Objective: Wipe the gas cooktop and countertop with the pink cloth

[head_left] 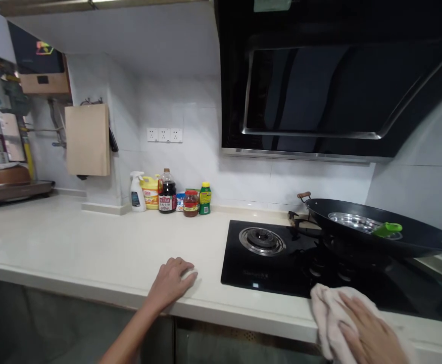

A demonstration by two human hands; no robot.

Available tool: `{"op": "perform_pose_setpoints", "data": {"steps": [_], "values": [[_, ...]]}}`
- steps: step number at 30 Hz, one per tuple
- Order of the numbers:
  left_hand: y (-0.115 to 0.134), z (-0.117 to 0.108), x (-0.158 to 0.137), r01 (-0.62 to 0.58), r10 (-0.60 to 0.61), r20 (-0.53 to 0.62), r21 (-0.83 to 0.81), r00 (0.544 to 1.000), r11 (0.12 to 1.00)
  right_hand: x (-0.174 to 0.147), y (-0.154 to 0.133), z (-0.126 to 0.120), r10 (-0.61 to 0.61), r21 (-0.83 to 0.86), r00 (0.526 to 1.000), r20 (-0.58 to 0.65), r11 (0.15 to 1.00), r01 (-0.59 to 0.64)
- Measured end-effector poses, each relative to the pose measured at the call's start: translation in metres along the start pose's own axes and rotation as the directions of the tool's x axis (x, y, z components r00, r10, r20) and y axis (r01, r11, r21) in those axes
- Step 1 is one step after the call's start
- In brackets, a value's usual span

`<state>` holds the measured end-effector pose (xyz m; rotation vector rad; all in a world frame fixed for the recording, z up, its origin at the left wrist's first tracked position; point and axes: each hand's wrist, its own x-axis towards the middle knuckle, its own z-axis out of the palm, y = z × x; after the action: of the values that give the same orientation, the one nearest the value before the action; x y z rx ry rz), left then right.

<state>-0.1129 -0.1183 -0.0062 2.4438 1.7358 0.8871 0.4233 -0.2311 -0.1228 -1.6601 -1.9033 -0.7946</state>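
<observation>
Near the front edge of the white countertop (92, 253), my left hand (172, 283) rests with its fingers loosely bent. A gap shows between thumb and forefinger, and nothing is in it. A whitish cloth (325, 308) lies bunched under my right hand (372, 328), whose fingers press around it. The cloth touches the front edge of the black glass cooktop (277, 278) and hangs over the counter's edge. Part of my right hand is blurred, and its fingertips lie against the folds.
On the cooktop's right side sits a large wok (425, 237) holding a perforated metal plate (351, 221) and a green-handled tool (387, 229). The left burner (262, 241) is bare. A soy sauce bottle (166, 194) and several containers line the wall. A range hood (311, 91) overhangs the cooktop.
</observation>
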Motion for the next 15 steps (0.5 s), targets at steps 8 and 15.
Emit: {"op": "perform_pose_setpoints", "data": {"steps": [8,15], "values": [[-0.001,0.002,-0.005,-0.025,0.025,-0.006,0.031,1.000,0.999,0.124,-0.201,-0.024,-0.151,0.357,0.901,0.407,0.934,-0.005],[-0.009,0.003,-0.004,-0.032,0.032,-0.005,0.035,0.999,0.999,0.212,-0.249,0.001,-0.370,0.450,0.855,0.363,0.873,0.187]]}}
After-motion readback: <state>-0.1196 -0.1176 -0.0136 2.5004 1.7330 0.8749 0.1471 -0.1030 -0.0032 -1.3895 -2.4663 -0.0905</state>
